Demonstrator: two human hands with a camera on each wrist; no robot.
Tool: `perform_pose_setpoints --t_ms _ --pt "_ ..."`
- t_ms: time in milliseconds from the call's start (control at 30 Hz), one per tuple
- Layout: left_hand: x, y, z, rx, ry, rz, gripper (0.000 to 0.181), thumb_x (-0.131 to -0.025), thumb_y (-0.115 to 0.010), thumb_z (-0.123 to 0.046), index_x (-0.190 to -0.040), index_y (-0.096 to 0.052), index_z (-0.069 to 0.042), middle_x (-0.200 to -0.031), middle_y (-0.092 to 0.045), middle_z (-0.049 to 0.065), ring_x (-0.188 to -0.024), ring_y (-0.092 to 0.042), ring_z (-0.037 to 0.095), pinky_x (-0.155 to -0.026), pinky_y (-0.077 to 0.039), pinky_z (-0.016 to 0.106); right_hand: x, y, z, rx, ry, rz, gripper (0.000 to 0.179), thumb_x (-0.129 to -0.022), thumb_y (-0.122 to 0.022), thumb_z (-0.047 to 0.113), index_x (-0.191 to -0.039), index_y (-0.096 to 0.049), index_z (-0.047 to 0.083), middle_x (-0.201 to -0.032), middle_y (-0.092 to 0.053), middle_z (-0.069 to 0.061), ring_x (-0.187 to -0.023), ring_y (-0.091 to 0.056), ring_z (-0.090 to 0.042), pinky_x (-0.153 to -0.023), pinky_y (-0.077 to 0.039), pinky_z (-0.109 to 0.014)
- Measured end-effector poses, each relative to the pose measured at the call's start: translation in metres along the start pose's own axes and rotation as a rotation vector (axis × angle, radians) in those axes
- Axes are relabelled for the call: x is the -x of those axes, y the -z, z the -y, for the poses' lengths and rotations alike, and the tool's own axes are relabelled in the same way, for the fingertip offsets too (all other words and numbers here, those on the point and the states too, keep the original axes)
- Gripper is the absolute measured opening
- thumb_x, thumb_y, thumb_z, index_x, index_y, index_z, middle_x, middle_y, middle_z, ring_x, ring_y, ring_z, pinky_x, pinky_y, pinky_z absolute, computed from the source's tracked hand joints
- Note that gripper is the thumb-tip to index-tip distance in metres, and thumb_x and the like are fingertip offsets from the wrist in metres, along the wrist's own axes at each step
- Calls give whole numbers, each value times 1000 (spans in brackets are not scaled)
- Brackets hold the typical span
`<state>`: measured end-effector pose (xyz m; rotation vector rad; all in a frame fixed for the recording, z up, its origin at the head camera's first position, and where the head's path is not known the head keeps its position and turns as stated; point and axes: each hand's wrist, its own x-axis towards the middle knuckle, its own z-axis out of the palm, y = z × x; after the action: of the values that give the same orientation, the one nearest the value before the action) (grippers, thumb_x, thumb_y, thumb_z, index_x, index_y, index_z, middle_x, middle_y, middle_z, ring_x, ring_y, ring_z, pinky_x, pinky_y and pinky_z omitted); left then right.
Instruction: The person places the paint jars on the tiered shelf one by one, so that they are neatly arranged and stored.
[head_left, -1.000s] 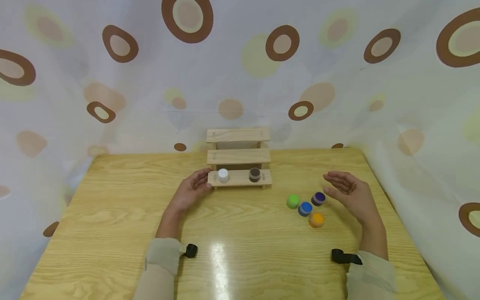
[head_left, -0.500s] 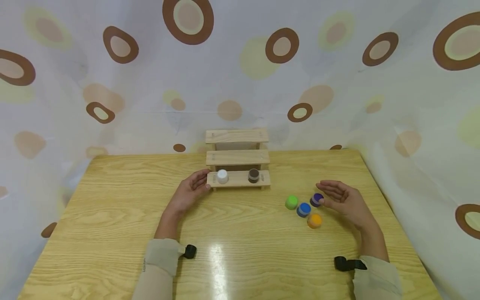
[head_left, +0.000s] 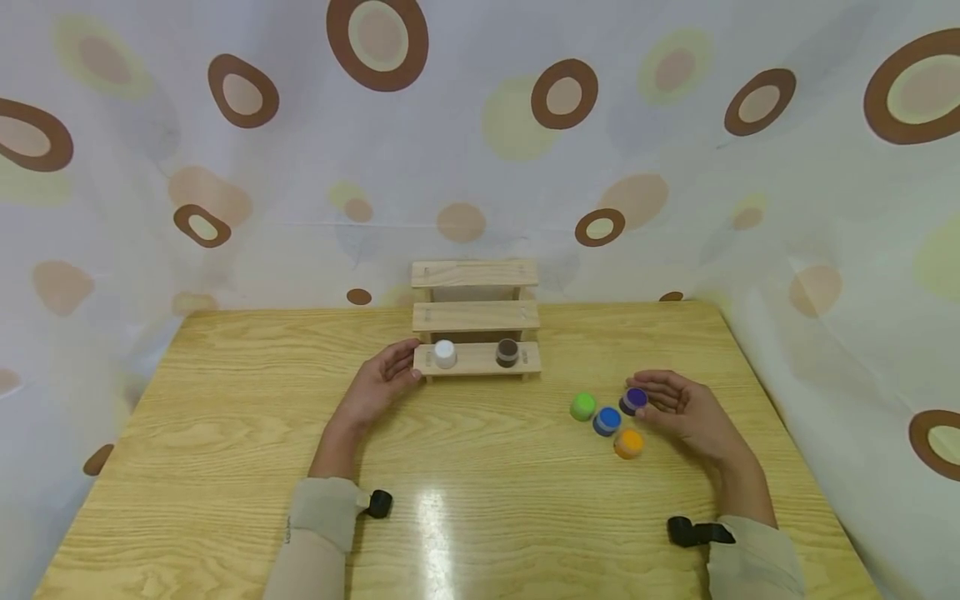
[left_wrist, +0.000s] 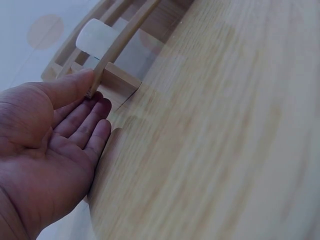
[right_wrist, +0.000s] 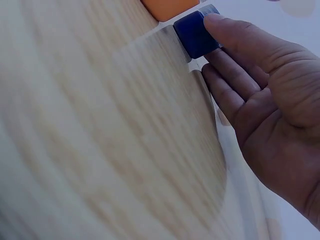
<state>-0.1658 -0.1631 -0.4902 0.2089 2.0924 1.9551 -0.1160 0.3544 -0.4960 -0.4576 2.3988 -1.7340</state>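
Note:
My left hand (head_left: 378, 385) holds the left end of the lowest tier of a three-tier wooden display shelf (head_left: 477, 358), the thumb at the board's end and the fingers beside it. On that tier stand a white jar (head_left: 445, 354) at left and a dark brown jar (head_left: 507, 352) toward the right. My right hand (head_left: 686, 417) is around a small purple paint jar (head_left: 635, 400) on the table, with thumb on its near side and fingers on its far side. In the right wrist view the thumb tip overlaps this dark jar (right_wrist: 195, 35).
Beside the purple jar, a green jar (head_left: 583, 407), a blue jar (head_left: 607, 421) and an orange jar (head_left: 629, 443) stand close together on the wooden table (head_left: 495, 483). A patterned cloth (head_left: 300, 167) hangs behind the table and at its sides.
My right hand has moved left and down to the purple jar, its thumb and fingers now at both sides of it. The left hand has stayed at the shelf.

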Motion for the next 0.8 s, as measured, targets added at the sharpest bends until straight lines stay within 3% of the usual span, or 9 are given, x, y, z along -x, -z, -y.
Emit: perform_pose_setpoints --t_ms 167,400,800 --pt "1 0 0 -8 -8 5 59 -106 -64 -7 -161 -41 -5 -164 -42 16 -154 -39 32 -120 -43 32 -1 -1 2 15 2 -17 50 -99 -72 -1 -145 -53 -8 -137 -66 -25 -119 -68 -5 -99 -56 -17" --pt "1 1 1 -6 -15 7 59 -106 -65 -7 -161 -42 -5 -164 -43 16 -154 -39 32 -121 -43 32 -1 -2 4 30 -22 -62 50 -99 -75 2 -144 -55 -7 -133 -70 -13 -116 -69 -3 -97 -57 -16" --pt "2 0 1 -4 -15 5 60 -106 -65 -7 -161 -42 -5 -164 -43 17 -154 -39 33 -119 -45 31 -15 -3 24 59 -1 -126 50 -100 -75 8 -145 -57 -3 -132 -70 -3 -117 -68 -1 -95 -58 -17"
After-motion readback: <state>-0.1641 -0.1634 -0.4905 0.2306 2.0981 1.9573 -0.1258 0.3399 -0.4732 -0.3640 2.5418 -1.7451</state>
